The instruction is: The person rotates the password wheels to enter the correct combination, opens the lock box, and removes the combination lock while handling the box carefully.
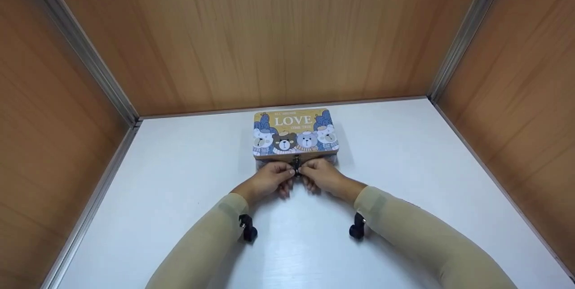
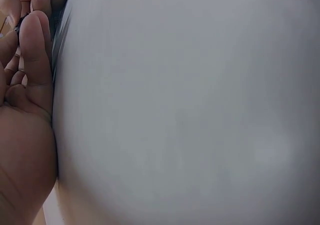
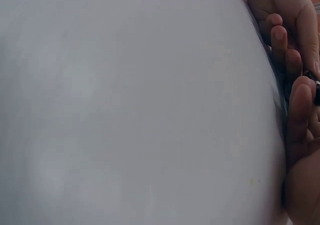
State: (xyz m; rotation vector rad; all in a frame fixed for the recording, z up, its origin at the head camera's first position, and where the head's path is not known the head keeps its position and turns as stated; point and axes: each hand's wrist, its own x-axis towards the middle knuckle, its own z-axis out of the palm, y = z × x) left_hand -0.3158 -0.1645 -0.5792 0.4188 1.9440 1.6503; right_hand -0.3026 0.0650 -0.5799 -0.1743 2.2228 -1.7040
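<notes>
A lidded box (image 1: 292, 134) printed with bears, cacti and the word LOVE stands on the white table, its lid down. On the middle of its front is a small dark metal clasp (image 1: 297, 161). My left hand (image 1: 269, 177) pinches the clasp from the left between thumb and forefinger. From the right, my right hand (image 1: 326, 176) pinches it the same way, the two thumbs nearly meeting. The other fingers of both hands hang loosely curled below. In the right wrist view a shiny black part of the clasp (image 3: 317, 92) shows at the fingertips; the rest is hidden.
The white table (image 1: 193, 158) spreads around the box. Behind it rises a wood-grain panel (image 1: 287, 33), with similar panels at left (image 1: 54, 100) and right (image 1: 516, 77), joined by metal edge strips. Small black wrist devices (image 1: 248, 228) hang by both sleeves.
</notes>
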